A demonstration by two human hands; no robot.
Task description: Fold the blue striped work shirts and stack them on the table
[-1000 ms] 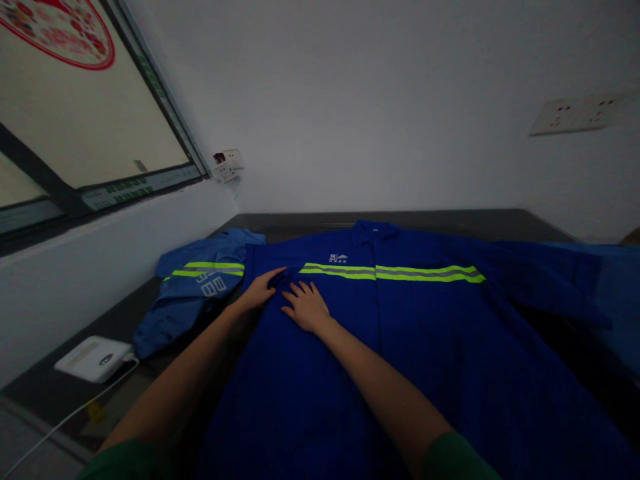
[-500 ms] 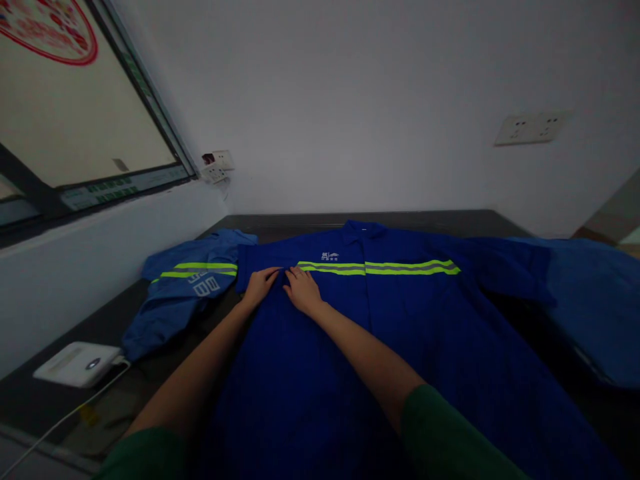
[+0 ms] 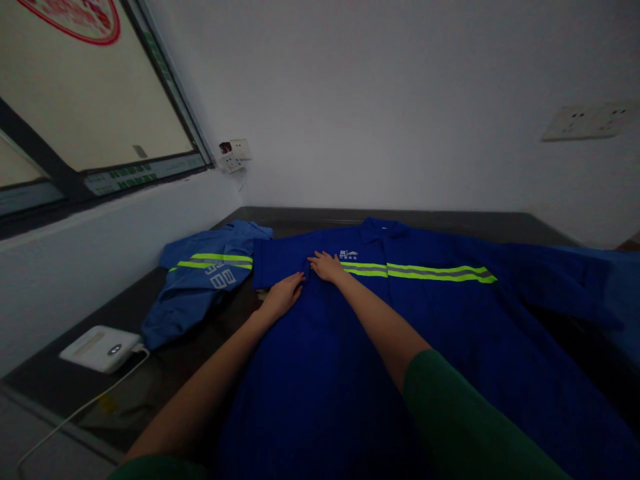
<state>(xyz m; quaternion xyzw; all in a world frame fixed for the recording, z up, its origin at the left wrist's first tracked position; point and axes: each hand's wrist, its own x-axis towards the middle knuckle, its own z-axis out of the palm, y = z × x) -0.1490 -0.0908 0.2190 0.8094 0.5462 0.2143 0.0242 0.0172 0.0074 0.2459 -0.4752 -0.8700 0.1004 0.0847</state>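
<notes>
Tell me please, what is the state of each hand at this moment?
Left hand: at the dark blue work jacket, near its underarm; grip cannot be told.
Right hand: open, resting on the jacket's chest.

Blue jacket (image 3: pixel 435 360) cut off by the bottom edge, one end of its reflective stripe (image 3: pixel 430 273) hidden behind the right hand (image 3: pixel 326 267), chest lettering (image 3: pixel 349 257) too small to read, red window sticker (image 3: pixel 83 19) cropped above, paler garment (image 3: pixel 625 287) cropped at right

Jacket (image 3: pixel 340 333) on table (image 3: pixel 120 303), garment (image 3: pixel 177 310) left, apparently touching.
</notes>
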